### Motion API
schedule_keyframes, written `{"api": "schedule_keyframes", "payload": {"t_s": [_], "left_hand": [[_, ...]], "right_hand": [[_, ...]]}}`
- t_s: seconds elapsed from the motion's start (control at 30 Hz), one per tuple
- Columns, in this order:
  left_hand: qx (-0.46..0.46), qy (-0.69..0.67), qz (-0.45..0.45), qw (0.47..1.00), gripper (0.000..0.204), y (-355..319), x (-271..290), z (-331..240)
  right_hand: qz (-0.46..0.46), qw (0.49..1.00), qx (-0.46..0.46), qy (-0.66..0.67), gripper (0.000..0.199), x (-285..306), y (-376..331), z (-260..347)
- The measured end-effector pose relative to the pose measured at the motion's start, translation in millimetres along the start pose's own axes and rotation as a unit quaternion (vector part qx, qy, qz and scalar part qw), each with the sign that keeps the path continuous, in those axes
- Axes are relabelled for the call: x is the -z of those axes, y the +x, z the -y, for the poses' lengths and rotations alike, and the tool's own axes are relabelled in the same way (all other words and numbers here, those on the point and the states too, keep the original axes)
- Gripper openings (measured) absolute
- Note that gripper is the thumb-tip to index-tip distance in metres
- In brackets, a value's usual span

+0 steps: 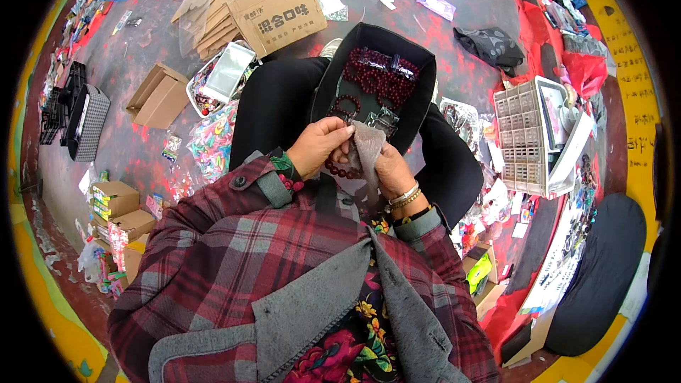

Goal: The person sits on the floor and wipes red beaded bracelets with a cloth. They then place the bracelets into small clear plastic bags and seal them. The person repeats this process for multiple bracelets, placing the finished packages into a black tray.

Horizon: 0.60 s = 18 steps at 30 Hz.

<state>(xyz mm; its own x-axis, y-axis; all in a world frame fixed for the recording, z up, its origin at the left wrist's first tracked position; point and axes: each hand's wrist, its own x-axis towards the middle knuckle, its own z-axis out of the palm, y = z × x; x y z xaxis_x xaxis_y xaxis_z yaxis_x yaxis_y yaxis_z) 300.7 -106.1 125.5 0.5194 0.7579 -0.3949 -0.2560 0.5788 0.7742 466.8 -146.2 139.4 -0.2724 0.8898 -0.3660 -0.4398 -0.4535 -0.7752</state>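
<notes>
In front of my body both hands meet over a dark red bead bracelet [343,171] and a grey cloth [369,143]. My left hand [317,146] is closed in a pinch at the bracelet, whose beads hang below its fingers. My right hand [394,171] is closed on the cloth, which drapes over its fingers and hides part of them. Just beyond, a black open box [324,92] sits between my legs. Inside it lie a heap of dark red bead strings [372,76], a loose bead bracelet [345,108] and small clear plastic packets [384,121].
On the left are flattened cardboard [273,18], an open carton [157,96], a white tub [228,71] and a checked basket [89,120]. A beige plastic crate [521,138] stands at the right, near a black bag [489,48]. Small packaged goods litter the floor.
</notes>
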Motion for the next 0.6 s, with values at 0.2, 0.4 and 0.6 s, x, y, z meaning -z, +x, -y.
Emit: {"api": "schedule_keyframes", "payload": {"t_s": [0.2, 0.4, 0.6], "left_hand": [[0.065, -0.1, 0.057, 0.991, 0.016, -5, 0, -4], [0.064, -0.158, 0.033, 0.985, 0.018, -5, 5, -11], [0.088, -0.172, 0.036, 0.98, 0.021, -8, -3, -14]], "right_hand": [[-0.008, 1.0, 0.0, 0.028, 0.024, 14, 8, -8], [-0.047, 0.99, -0.042, 0.125, 0.027, 7, 4, 2], [-0.071, 0.995, 0.069, -0.016, 0.02, 8, 4, -10]]}}
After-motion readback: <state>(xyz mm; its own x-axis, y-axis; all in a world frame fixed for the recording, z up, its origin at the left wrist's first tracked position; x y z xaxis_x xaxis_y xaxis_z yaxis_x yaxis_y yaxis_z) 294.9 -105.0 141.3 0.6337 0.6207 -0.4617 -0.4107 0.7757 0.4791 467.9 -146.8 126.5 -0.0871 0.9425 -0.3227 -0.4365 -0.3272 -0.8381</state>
